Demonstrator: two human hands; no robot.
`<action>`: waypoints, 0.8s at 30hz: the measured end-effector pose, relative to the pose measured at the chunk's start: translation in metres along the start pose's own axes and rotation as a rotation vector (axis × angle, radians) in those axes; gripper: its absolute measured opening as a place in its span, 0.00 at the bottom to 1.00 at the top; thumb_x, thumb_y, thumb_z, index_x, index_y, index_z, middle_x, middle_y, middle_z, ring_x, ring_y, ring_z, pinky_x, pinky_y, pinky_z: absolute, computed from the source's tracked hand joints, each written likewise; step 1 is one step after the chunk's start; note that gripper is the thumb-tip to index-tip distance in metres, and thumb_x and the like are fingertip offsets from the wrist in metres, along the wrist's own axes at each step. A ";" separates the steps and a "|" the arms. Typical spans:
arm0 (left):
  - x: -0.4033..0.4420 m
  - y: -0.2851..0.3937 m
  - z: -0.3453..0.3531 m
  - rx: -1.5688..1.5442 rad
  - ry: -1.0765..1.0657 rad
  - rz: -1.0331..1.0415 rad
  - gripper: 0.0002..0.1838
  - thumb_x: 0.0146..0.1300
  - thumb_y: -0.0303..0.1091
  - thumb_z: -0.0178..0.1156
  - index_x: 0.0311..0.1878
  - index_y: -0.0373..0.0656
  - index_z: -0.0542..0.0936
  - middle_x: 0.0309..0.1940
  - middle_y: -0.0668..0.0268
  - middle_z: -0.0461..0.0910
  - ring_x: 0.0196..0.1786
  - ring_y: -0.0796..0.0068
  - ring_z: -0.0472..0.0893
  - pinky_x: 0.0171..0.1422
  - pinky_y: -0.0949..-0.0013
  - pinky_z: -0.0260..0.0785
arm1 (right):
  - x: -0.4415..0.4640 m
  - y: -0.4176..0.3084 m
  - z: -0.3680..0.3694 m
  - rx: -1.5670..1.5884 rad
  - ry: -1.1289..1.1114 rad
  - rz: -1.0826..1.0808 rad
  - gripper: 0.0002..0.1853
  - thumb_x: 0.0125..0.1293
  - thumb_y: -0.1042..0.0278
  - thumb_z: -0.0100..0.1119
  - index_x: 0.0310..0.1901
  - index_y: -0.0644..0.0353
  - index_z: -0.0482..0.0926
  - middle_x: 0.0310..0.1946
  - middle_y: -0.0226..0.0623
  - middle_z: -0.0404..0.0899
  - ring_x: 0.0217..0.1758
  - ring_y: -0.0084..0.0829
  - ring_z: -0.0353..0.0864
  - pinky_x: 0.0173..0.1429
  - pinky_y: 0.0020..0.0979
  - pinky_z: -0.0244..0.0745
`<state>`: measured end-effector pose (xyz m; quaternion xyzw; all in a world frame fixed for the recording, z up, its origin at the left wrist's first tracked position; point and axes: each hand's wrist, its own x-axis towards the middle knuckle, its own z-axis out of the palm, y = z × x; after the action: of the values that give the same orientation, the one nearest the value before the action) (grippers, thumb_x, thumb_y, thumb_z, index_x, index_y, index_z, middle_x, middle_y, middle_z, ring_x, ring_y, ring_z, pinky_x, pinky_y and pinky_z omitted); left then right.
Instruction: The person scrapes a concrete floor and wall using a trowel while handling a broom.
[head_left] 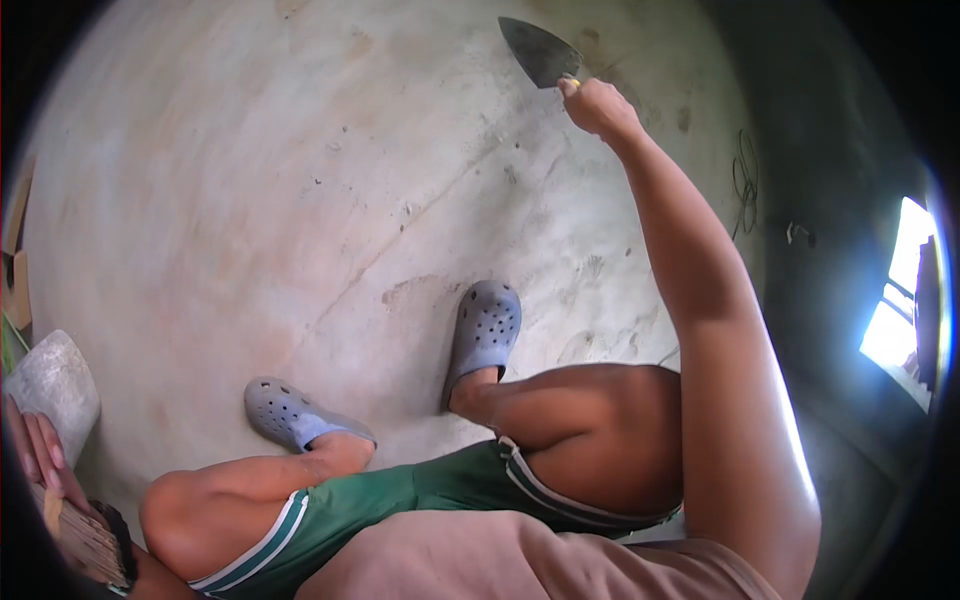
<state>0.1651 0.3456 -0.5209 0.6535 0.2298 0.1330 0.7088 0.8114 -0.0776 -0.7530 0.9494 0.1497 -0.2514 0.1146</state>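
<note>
My right arm (715,275) stretches far, my left hand (45,455) lies at the left edge.
I see the right elbow (715,310) slightly bent and the right hand (598,106) at the far right, fingers curled in a grip; on the left, several fingers show side by side, but the rest is too hidden for me to judge its grasp.

- The right hand (600,108) hides most of the trowel (540,54)'s handle.
- The left edge cuts off the left hand (46,452); its grip on the ridged brown object (88,538) is unclear.
- Glare blurs the window (888,335).
- A pale thing (797,232) is too small to identify.
</note>
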 end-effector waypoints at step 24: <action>0.001 -0.011 0.010 0.100 0.155 0.069 0.09 0.71 0.31 0.44 0.35 0.47 0.56 0.33 0.67 0.55 0.35 0.73 0.58 0.45 0.69 0.55 | -0.010 -0.019 0.004 -0.031 0.111 -0.074 0.35 0.82 0.37 0.43 0.53 0.64 0.89 0.53 0.52 0.89 0.62 0.55 0.86 0.66 0.49 0.80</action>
<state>0.1698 0.3365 -0.5312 0.6833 0.2676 0.1957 0.6505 0.7951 -0.0631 -0.7541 0.9537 0.1949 -0.2002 0.1115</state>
